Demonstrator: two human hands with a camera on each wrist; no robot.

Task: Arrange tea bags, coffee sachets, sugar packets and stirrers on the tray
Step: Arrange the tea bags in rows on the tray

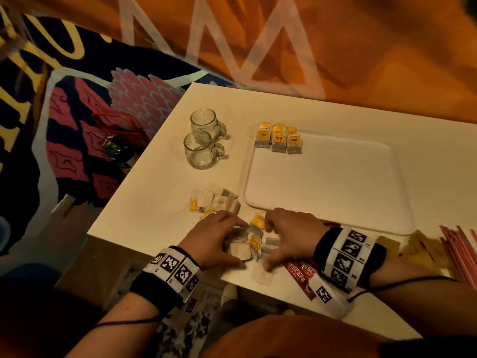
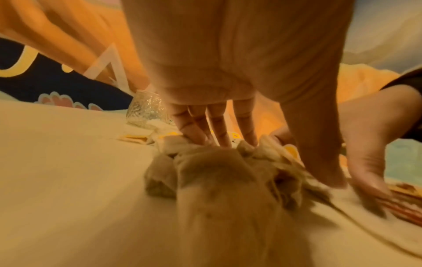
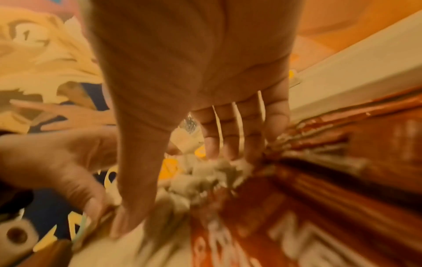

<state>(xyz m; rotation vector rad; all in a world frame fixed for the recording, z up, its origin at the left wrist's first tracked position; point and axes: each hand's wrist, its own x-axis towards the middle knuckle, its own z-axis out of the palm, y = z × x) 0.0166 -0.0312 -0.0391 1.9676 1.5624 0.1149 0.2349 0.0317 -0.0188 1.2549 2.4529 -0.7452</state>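
Mostly blurred: both hands [image 1: 254, 241] cup tea bags [image 1: 254, 244] (wrist views smeared).

Both forearms bare, no sleeves. Left wristband [image 1: 172, 273]: black cuff wrapped with a white strip of black square fiducial markers. Right wristband [image 1: 347, 257]: same, plus a loose marker tag. Thin dark cable [image 1: 402, 282] trails from each.
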